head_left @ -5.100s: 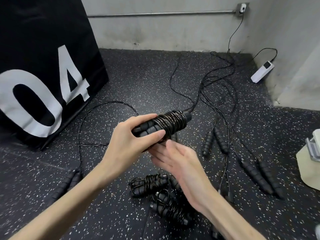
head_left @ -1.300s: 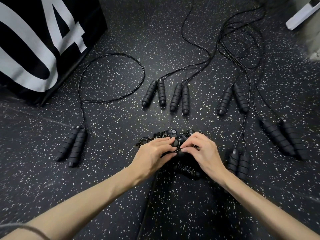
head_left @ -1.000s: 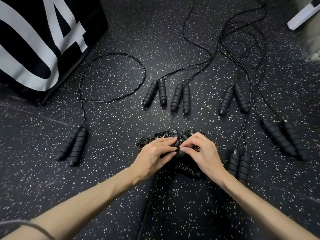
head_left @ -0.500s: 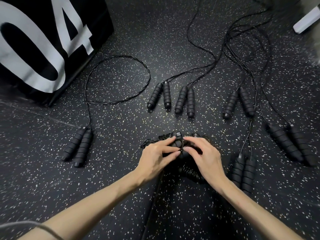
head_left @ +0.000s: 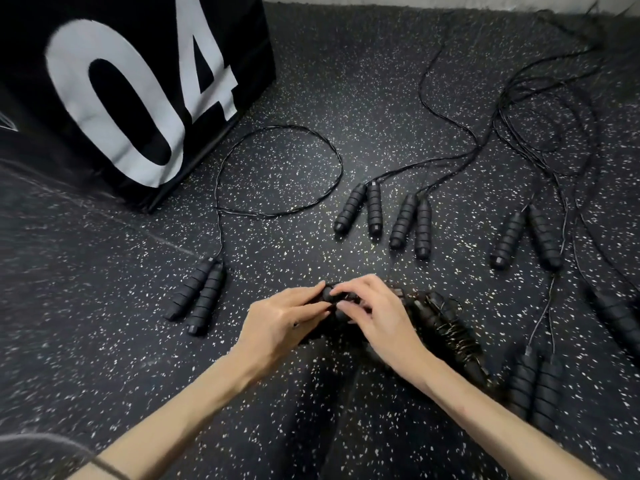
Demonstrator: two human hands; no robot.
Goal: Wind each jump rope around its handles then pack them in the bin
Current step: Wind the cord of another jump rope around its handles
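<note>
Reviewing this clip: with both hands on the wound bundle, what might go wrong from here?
The cord end may slip loose: both the left hand and right hand are pinching at the wound bundle. Nearby, the overlapping loose cords could tangle when the next rope is lifted.

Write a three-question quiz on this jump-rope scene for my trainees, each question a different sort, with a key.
1. True or false: both hands rest on a wound bundle on the floor.
2. The rope by the black box marked 04 is: A wound, B laid in a loose loop, C knotted.
3. Fill in: every loose rope's two handles lie ____ each other.

Key: 1 true; 2 B; 3 beside.
</note>
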